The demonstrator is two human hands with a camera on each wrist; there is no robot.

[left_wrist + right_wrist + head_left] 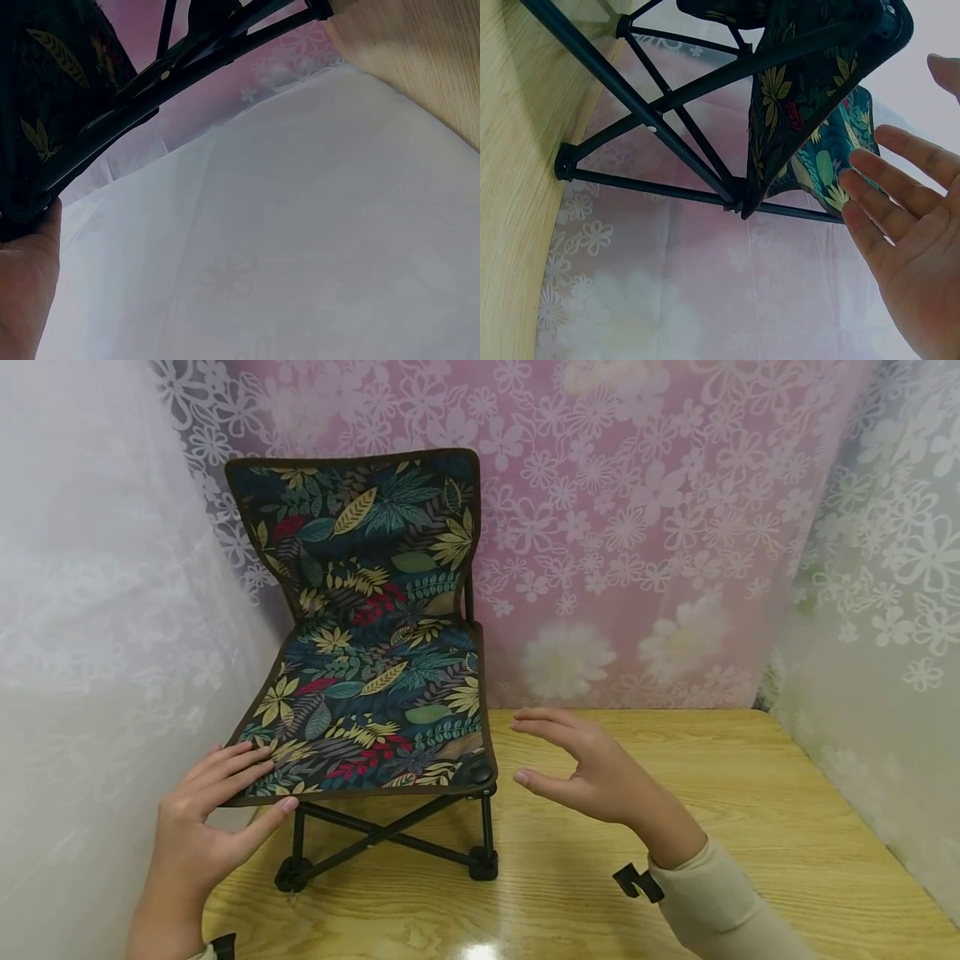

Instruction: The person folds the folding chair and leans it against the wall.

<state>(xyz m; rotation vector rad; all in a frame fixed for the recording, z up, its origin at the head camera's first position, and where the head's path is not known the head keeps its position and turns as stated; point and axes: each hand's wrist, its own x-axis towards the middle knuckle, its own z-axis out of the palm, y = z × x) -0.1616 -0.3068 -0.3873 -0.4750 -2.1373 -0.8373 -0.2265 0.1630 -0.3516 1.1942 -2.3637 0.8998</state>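
A small folding chair (pixel 375 693) with dark leaf-patterned fabric stands unfolded on its black crossed legs, its backrest upright. My left hand (pixel 202 827) rests on the seat's front left corner, fingers spread over the fabric and thumb at the front edge. In the left wrist view part of that hand (pixel 30 277) touches the dark frame corner. My right hand (pixel 600 768) is held in the air to the right of the seat, apart from it, fingers extended. The right wrist view shows its palm and parted fingers (pixel 922 225) holding nothing, beside the chair's fabric and crossed legs (pixel 652 120).
The chair stands on a light wood-grain table (pixel 675 893). Behind it hangs a pink curtain (pixel 637 527) with white flowers; pale floral curtains hang at the left (pixel 97 610) and right (pixel 885 652). A black strap (pixel 637 883) is at my right sleeve.
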